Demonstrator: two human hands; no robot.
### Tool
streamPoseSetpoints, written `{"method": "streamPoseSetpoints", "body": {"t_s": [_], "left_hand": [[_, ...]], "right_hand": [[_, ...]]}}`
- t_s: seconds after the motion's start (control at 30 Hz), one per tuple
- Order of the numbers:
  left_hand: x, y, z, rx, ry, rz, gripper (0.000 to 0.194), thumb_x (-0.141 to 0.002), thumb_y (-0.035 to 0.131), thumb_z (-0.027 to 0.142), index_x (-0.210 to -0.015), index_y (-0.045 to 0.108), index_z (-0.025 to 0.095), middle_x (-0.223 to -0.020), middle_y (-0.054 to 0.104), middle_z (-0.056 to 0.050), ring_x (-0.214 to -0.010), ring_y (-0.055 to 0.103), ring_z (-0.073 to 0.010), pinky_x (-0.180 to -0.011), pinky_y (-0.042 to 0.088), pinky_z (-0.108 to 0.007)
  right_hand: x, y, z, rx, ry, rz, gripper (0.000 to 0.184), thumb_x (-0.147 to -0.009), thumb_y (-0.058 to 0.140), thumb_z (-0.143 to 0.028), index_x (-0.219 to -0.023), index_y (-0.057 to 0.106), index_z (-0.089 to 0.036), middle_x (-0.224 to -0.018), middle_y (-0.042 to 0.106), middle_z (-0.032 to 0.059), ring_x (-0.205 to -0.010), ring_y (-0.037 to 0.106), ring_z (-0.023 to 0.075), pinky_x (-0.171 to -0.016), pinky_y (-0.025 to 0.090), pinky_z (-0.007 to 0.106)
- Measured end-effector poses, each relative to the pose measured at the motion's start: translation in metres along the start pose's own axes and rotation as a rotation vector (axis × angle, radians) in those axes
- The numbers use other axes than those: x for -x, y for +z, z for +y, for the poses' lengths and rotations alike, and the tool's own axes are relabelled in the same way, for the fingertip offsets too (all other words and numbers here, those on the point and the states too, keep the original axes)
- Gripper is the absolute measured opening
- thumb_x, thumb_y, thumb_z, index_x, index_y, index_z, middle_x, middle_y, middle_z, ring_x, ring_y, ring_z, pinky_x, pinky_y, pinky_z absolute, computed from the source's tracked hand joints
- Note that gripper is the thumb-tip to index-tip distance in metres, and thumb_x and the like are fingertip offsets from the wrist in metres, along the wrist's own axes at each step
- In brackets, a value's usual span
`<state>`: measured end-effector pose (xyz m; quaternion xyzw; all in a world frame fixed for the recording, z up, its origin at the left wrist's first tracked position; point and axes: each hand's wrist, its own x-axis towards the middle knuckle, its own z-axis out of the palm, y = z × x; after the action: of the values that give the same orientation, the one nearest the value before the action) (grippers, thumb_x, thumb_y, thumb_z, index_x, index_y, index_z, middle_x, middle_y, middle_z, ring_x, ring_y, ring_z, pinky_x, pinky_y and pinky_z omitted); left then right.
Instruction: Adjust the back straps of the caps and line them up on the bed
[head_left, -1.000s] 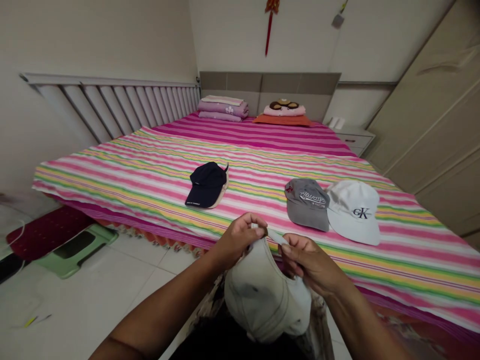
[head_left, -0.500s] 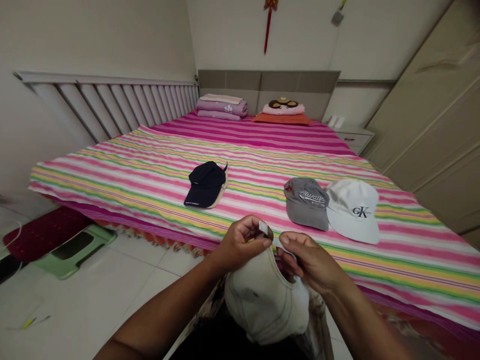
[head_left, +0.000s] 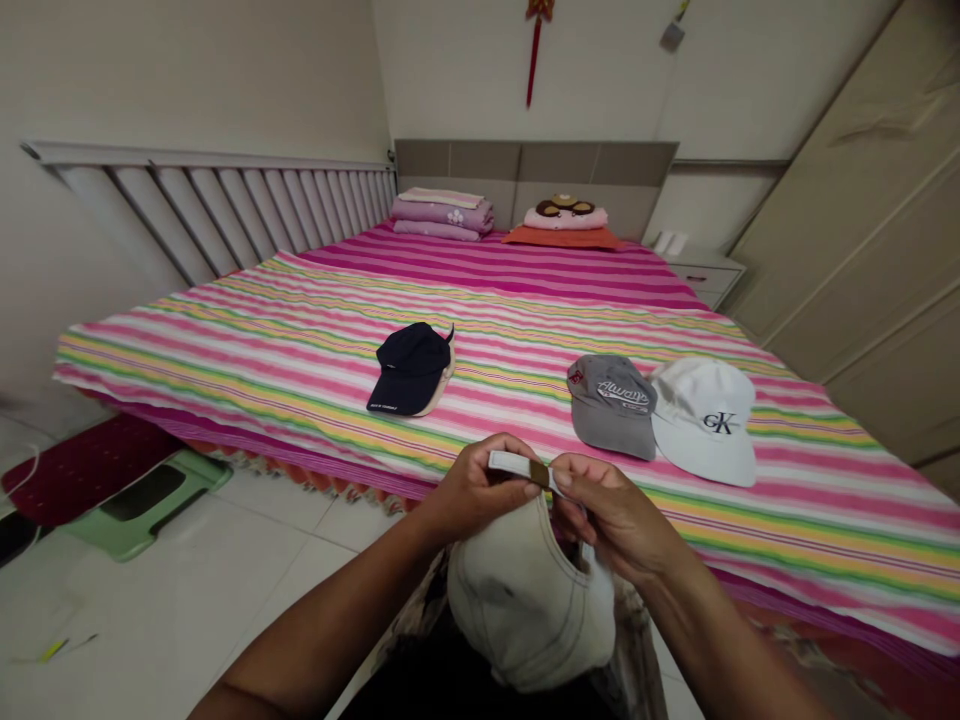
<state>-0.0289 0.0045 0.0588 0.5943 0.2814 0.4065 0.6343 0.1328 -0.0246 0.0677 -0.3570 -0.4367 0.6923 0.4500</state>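
Off-white cloth makes up the cap [head_left: 525, 610] held low before the person's body, just short of the near edge of the bed [head_left: 225, 345]. The left hand [head_left: 472, 490] has its fingers closed on the strap [head_left: 508, 463] beside the brown buckle [head_left: 538, 474]; the right hand [head_left: 619, 515] pinches the strap on the buckle's other side, thumb and fingers nearly together. A wide stretch of striped cover [head_left: 510, 370] separates the navy cap [head_left: 409, 362] from the gray cap [head_left: 611, 410], which meets the white cap [head_left: 705, 400]. All three lie back from that edge.
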Motion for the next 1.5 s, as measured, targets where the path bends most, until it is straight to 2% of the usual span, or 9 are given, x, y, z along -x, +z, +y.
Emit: {"method": "streamPoseSetpoints", "body": {"t_s": [0.17,0.23,0.33,0.57,0.9,1.17,1.27,1.4,1.5], "left_hand": [[0.0,-0.005,-0.003,0.19,-0.023,-0.046,0.033,-0.065,0.063,0.041,-0.08,0.049,0.015,-0.066,0.048,0.001,-0.056,0.043,-0.008,-0.053,0.032,-0.02],[-0.001,-0.006,-0.003,0.244,-0.049,-0.058,0.034,-0.069,0.056,0.048,-0.071,0.049,0.014,-0.06,0.045,0.002,-0.051,0.039,-0.0069,-0.049,0.03,-0.02],[-0.001,-0.005,-0.001,0.199,-0.121,-0.072,0.029,-0.069,0.059,0.04,-0.066,0.051,0.013,-0.054,0.042,0.004,-0.045,0.034,-0.0045,-0.045,0.026,-0.018],[-0.004,-0.003,-0.005,0.269,-0.094,-0.033,0.024,-0.072,0.054,0.032,-0.061,0.056,0.011,-0.056,0.051,0.0,-0.052,0.043,-0.0073,-0.052,0.032,-0.02],[-0.002,-0.006,-0.006,0.205,-0.141,0.004,0.023,-0.07,0.052,0.031,-0.057,0.052,0.012,-0.049,0.044,0.003,-0.044,0.034,-0.005,-0.046,0.025,-0.019],[-0.004,-0.011,-0.005,0.203,-0.102,0.004,0.023,-0.07,0.051,0.032,-0.059,0.053,0.012,-0.051,0.044,0.002,-0.046,0.032,-0.0059,-0.048,0.024,-0.02],[-0.006,-0.018,-0.001,0.147,-0.137,-0.063,0.018,-0.068,0.056,0.03,-0.068,0.056,0.012,-0.057,0.049,0.001,-0.049,0.038,-0.0063,-0.049,0.026,-0.02],[-0.014,-0.022,0.016,0.137,-0.159,-0.196,0.03,-0.066,0.06,0.037,-0.081,0.059,0.012,-0.071,0.057,-0.003,-0.059,0.048,-0.0102,-0.055,0.033,-0.021],[-0.021,-0.019,0.029,0.081,-0.284,-0.294,0.034,-0.069,0.059,0.044,-0.076,0.061,0.011,-0.064,0.056,-0.001,-0.054,0.047,-0.0086,-0.053,0.034,-0.021]], "right_hand": [[0.002,0.002,-0.005,0.145,-0.051,0.078,0.024,-0.073,0.061,-0.038,-0.074,0.051,-0.016,-0.045,0.044,-0.0074,-0.035,0.027,0.0031,-0.035,0.018,0.017],[0.004,0.004,-0.007,0.207,-0.086,0.071,0.028,-0.069,0.064,-0.036,-0.085,0.05,-0.018,-0.053,0.046,-0.0071,-0.039,0.035,0.0043,-0.037,0.025,0.016],[0.007,0.008,-0.011,0.426,-0.149,0.063,0.033,-0.066,0.067,-0.033,-0.092,0.051,-0.02,-0.065,0.051,-0.0043,-0.049,0.045,0.0077,-0.044,0.036,0.019],[0.013,0.019,-0.02,0.932,-0.285,0.149,0.01,-0.075,0.057,-0.028,-0.074,0.053,-0.019,-0.054,0.051,-0.0054,-0.043,0.043,0.0067,-0.042,0.033,0.018],[0.015,0.021,-0.026,1.094,-0.284,0.177,0.004,-0.071,0.054,-0.018,-0.067,0.052,-0.018,-0.055,0.053,-0.0041,-0.045,0.043,0.0074,-0.041,0.032,0.018],[0.015,0.017,-0.028,1.044,-0.25,0.201,0.009,-0.069,0.057,-0.02,-0.062,0.051,-0.018,-0.051,0.05,-0.0053,-0.043,0.043,0.0068,-0.041,0.032,0.018],[0.013,0.013,-0.025,0.953,-0.211,0.176,0.008,-0.069,0.057,-0.021,-0.063,0.052,-0.018,-0.053,0.052,-0.0049,-0.045,0.046,0.0076,-0.042,0.034,0.018],[0.009,0.009,-0.024,0.707,-0.094,0.087,0.011,-0.07,0.061,-0.025,-0.072,0.053,-0.018,-0.054,0.051,-0.0053,-0.046,0.049,0.0076,-0.045,0.037,0.019],[0.005,0.008,-0.027,0.427,-0.01,-0.009,0.025,-0.07,0.064,-0.035,-0.085,0.051,-0.018,-0.054,0.047,-0.0068,-0.041,0.043,0.0056,-0.04,0.034,0.017]]}}
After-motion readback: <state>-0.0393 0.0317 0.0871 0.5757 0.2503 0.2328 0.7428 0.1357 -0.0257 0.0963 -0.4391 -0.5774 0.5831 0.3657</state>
